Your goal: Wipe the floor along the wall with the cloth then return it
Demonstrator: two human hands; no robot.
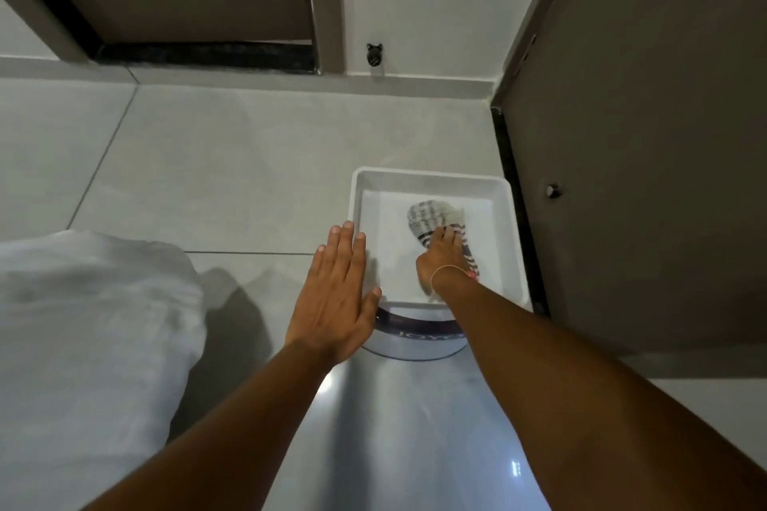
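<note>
A grey checked cloth (pixel 429 217) with dark stripes lies bunched inside a white square tray (pixel 431 178) on the pale tiled floor. My right hand (pixel 444 259) reaches into the tray and its fingers rest on the cloth, closed around its near end. My left hand (pixel 336 295) hovers flat with fingers straight and together, just left of the tray's near-left corner, holding nothing. The wall with its skirting (pixel 290 81) runs across the top of the view.
A round white container with a purple band (pixel 411 338) sits under the tray's near edge. A dark door (pixel 622 137) with a black threshold stands right of the tray. A white bundle of fabric (pixel 91 324) fills the lower left. A black doorstop (pixel 374 54) is on the wall.
</note>
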